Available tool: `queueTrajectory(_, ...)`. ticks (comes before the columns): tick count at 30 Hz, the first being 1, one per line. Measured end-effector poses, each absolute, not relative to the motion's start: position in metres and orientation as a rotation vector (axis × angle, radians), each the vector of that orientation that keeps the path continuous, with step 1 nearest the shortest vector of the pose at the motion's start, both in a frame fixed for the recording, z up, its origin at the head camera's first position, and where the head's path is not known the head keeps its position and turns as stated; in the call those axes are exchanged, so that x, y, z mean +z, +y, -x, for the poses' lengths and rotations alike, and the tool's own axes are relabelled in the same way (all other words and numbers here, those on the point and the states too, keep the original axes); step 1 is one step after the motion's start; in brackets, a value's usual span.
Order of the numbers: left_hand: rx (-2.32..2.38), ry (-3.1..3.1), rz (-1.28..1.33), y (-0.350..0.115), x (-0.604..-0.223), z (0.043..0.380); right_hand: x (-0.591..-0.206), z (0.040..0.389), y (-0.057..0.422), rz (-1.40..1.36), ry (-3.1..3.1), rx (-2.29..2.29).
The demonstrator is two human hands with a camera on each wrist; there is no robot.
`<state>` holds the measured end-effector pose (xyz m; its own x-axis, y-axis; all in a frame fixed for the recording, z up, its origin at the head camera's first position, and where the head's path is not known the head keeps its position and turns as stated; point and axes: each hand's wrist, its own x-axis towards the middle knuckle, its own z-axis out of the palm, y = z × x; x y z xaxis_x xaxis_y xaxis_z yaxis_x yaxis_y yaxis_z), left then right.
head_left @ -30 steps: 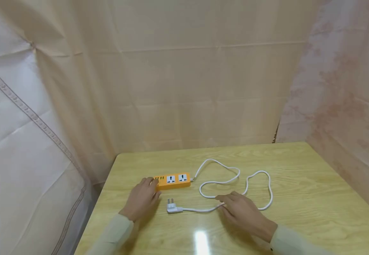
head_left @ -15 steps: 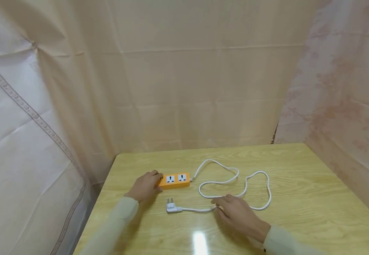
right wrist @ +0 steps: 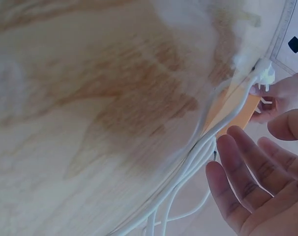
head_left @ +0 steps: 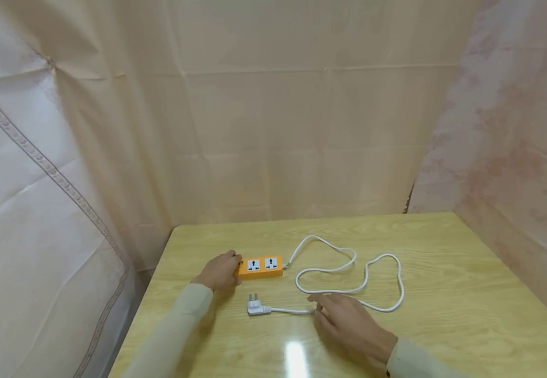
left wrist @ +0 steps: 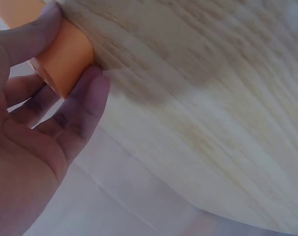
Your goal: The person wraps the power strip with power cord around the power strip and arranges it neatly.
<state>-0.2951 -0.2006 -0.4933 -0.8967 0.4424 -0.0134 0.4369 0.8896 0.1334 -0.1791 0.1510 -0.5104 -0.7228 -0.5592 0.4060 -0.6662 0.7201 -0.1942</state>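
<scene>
An orange power strip [head_left: 269, 269] with white sockets lies on the table. My left hand [head_left: 218, 271] grips its left end; in the left wrist view the thumb and fingers sit on opposite sides of the orange end [left wrist: 73, 56]. From the strip's right end runs a white cable [head_left: 400, 278], looping loosely to a white three-pin plug [head_left: 255, 306] in front of the strip, prongs pointing away. My right hand [head_left: 349, 320] is at the cable a little right of the plug. In the right wrist view its thumb stands apart from the fingers, with the cable [right wrist: 232, 112] beyond the fingertips.
The wood-grain table [head_left: 448, 262] ends at a beige curtain [head_left: 273, 157] behind. White cloth [head_left: 32, 236] hangs at the left, patterned cloth [head_left: 519, 184] at the right. A bright glare spot shows near the table's front.
My left hand has shifted right and away onto the strip's end, covering more of it. My right hand has slid left along the cable towards the plug. Strip and plug look unmoved.
</scene>
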Motion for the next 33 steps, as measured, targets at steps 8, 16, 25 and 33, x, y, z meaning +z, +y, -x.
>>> queueTrajectory(8,0.213,3.017,-0.633,-0.193,-0.493,0.29,-0.512,0.174,0.156,-0.943,-2.581,0.488)
queueTrajectory(16,0.342,3.141,-0.563,-0.189,-0.489,0.274,-0.512,0.173,0.158,-0.967,-2.547,0.585)
queueTrajectory(25,0.727,3.151,-0.693,-0.174,-0.455,0.245,-0.505,0.179,0.163,-0.76,-2.632,0.795)
queueTrajectory(33,0.895,3.011,-0.669,-0.167,-0.45,0.222,-0.496,0.191,0.163,-0.734,-2.547,0.832)
